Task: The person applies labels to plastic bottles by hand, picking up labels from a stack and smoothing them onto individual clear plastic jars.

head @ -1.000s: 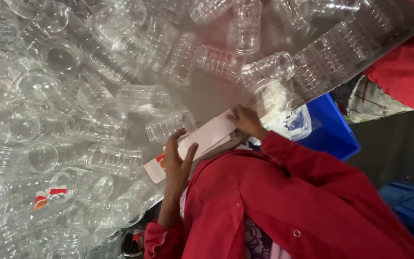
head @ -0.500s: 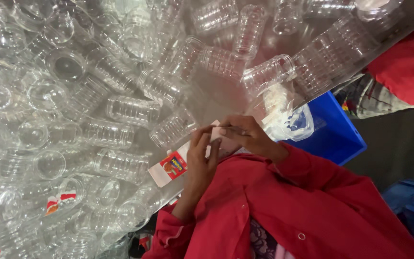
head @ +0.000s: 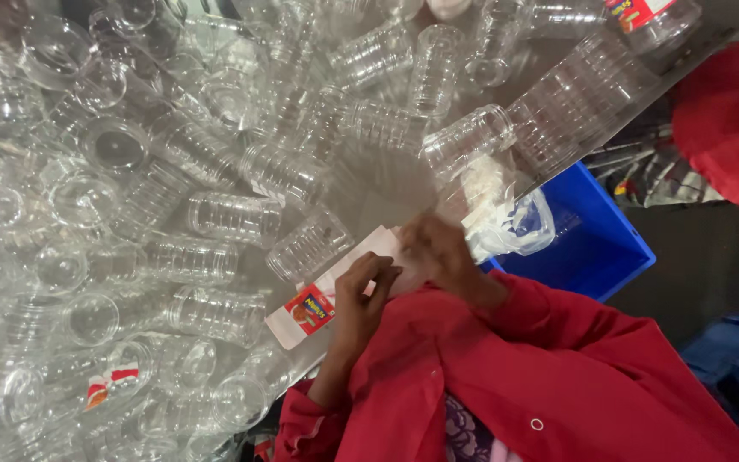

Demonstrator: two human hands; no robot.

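Both your hands on the label strip

Your left hand (head: 363, 287) and right hand (head: 438, 252) each pinch the white label strip (head: 327, 295), which lies on the counter (head: 387, 192) edge just beside clear plastic jars (head: 233, 218) and a blue bin (head: 596, 244).

The ribbed jars (head: 233, 214) were clear, glossy plastic. The label strip (head: 335, 287) looked like smooth white paper, the sleeves (head: 506, 359) matt red cloth, the crate (head: 592, 231) glossy blue plastic.
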